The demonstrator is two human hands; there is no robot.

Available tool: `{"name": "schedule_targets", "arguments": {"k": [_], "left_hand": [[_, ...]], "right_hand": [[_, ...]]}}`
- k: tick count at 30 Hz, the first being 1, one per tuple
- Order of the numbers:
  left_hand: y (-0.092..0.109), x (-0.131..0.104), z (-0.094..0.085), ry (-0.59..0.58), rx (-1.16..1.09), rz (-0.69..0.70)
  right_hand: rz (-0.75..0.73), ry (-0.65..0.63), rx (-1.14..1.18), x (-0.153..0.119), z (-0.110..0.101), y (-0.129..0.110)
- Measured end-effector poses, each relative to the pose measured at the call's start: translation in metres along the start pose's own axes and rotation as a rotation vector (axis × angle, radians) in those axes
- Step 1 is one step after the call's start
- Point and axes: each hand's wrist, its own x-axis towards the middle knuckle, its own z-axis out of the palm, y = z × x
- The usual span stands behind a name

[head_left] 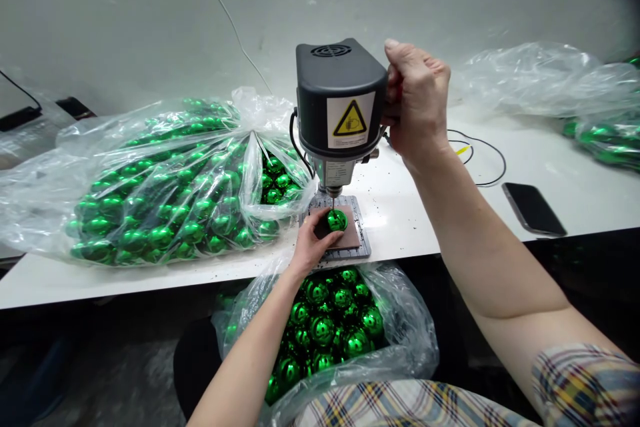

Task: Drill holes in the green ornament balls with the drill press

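A small black bench drill press (342, 97) with a yellow warning label stands on the white table. My left hand (313, 238) grips a shiny green ball (337, 219) on the brown pad (353, 233) over the drill's grey base (364, 243). Above the ball is the thin drill bit (333, 202); its tip is at or just over the ball's top, and I cannot tell whether it has entered. My right hand (419, 97) is wrapped round the drill press lever, a bit of red showing between the fingers.
A large clear bag of green balls (165, 193) lies left on the table (400, 233). Another open bag (407, 333) of green balls rests at my lap below the edge. To the right are a phone (534, 208), a black cable (503, 160) and more bagged balls (607, 140).
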Motion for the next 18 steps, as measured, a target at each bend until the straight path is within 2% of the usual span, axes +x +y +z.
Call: {"name": "schedule_targets", "arguments": {"k": [4,7,12,15,18], "left_hand": [[-0.005,-0.001,0.005,-0.009,-0.054,-0.039],[-0.003,0.002,0.003,0.026,-0.114,-0.098],[0.005,0.007,-0.017,0.243,-0.177,-0.194],[0.015,0.006,-0.031,0.312,-0.406,-0.270],[0.029,0.005,-0.038,0.271,-0.745,-0.399]], "right_hand": [[0.011,0.016,0.000,-0.002,0.004,-0.004],[0.010,0.047,0.010,-0.004,0.006,-0.006],[0.022,0.064,0.031,-0.004,0.007,-0.007],[0.013,0.033,0.008,-0.001,0.004,-0.004],[-0.007,0.005,-0.010,0.001,0.001,-0.001]]}}
